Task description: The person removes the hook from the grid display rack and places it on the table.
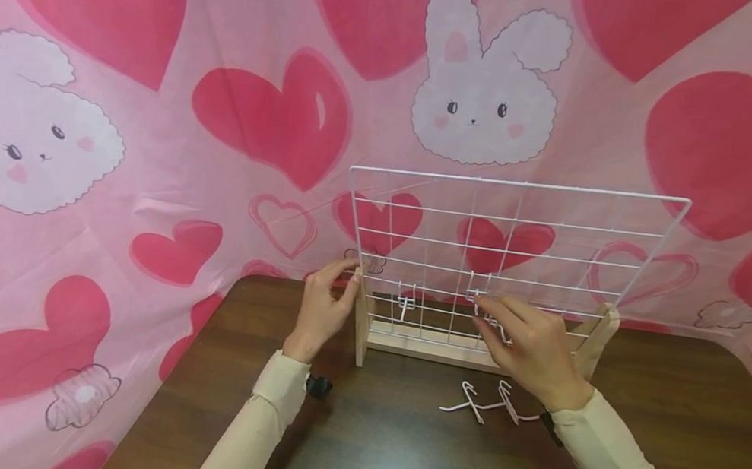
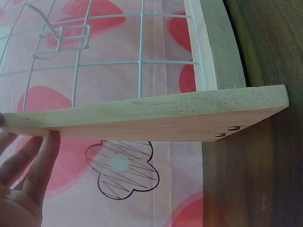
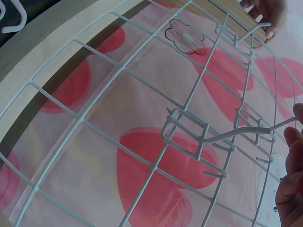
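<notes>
A white wire grid (image 1: 444, 242) stands in a wooden base, with several white wire hooks on its lower part. My left hand (image 1: 327, 302) holds the upper end of the left wooden side post (image 2: 142, 118), fingers against its outer face. In front of the grid, my right hand (image 1: 536, 343) pinches the outer end of the middle hook (image 3: 258, 125) between thumb and fingertips. Another hook (image 3: 189, 137) hangs lower and to the right, partly hidden by that hand in the head view. The left hook (image 1: 406, 300) hangs near the left post.
Two loose white hooks (image 1: 471, 403) lie on the dark wooden table (image 1: 381, 449) before the rack, below my right wrist. A pink cloth (image 1: 238, 174) printed with hearts and rabbits hangs behind the table. The right side post (image 1: 599, 338) stands beyond my right hand.
</notes>
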A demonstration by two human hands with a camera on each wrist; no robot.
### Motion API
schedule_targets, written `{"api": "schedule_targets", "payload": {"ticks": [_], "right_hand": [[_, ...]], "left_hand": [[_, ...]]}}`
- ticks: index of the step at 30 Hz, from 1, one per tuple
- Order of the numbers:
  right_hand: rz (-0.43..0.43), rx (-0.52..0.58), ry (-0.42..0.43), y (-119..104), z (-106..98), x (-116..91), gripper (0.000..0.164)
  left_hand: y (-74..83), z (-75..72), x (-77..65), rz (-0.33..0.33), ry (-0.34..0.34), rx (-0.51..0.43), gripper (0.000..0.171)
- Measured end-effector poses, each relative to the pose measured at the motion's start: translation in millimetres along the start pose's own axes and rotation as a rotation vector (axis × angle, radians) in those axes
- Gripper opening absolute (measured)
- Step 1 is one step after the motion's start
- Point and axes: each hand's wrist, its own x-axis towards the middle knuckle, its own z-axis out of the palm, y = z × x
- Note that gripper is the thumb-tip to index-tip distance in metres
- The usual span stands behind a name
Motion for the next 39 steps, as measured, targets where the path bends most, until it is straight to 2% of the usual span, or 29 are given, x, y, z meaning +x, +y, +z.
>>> {"api": "schedule_targets", "payload": {"ticks": [14,23,34,36,39], "right_hand": [[-0.002,-0.01,-0.011,5.8,6.0,-2.0,0.029],[0.009,-0.01,-0.069,6.2,7.1,-3.5,0.018],[0.013,-0.012,-0.064,5.0,7.9,-2.5,0.034],[0.016,-0.013,-0.071,4.5,7.5,-2.4,0.031],[0.024,-0.014,-0.091,3.2,5.9,-2.3,0.016]], "left_hand": [[-2.1,0.8,-0.5,-0.01,-0.002,0.009,0.023],[-2.1,2.4,-0.1,-0.005,0.017,-0.016,0.024],[0.4,-0.1,1.1,-0.011,-0.008,0.021,0.024],[0.7,-0.2,0.8,-0.01,-0.009,0.026,0.024],[0.4,-0.2,0.0,-0.006,-0.007,0.033,0.024]]}}
